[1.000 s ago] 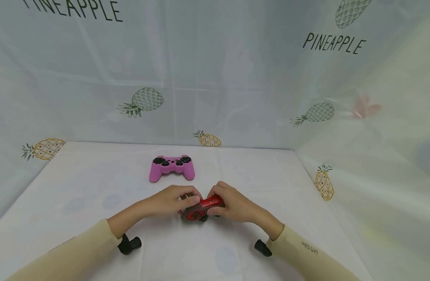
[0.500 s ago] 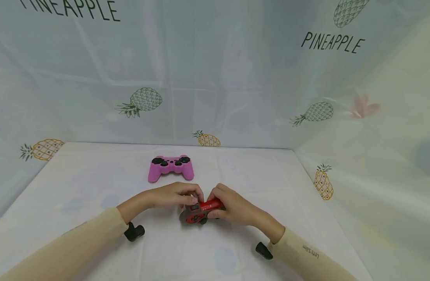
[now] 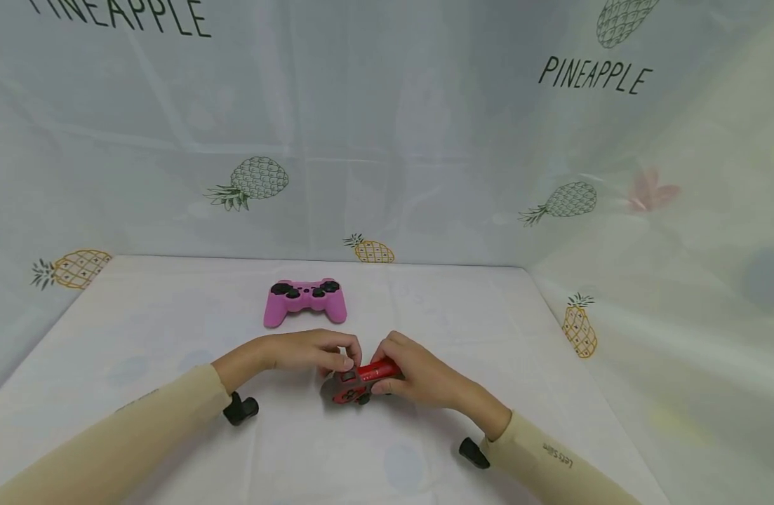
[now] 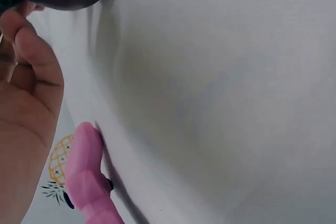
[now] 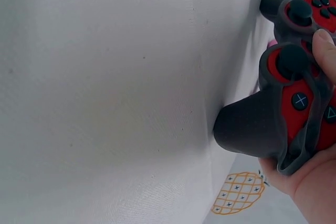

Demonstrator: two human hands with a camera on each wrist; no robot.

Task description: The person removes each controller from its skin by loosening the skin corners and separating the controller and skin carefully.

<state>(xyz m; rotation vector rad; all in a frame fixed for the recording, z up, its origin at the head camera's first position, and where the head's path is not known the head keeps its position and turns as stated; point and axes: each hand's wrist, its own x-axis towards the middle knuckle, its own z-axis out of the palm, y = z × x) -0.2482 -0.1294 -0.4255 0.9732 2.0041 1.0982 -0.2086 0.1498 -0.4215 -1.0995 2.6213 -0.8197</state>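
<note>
A red game controller with a dark grey silicone cover stands tilted up at the middle of the table. At its right end, in the right wrist view, the cover has slipped off the shoulder and its rim lies as a loose band across the red face. My right hand grips that end, thumb on the front and fingers behind. My left hand has its bent fingers and thumb right at the controller's back left edge; I cannot tell whether they pinch it. Its fingertips are partly hidden behind the controller in the left wrist view.
A pink game controller lies flat just behind my left hand. White cloth covers the table, and a curtain printed with pineapples hangs behind and on both sides. A black wrist camera sits under my left sleeve.
My left hand has shifted back from the red controller's front left, its thumb leaving the face, so more of that side shows. My right hand keeps its grip in nearly the same place.
</note>
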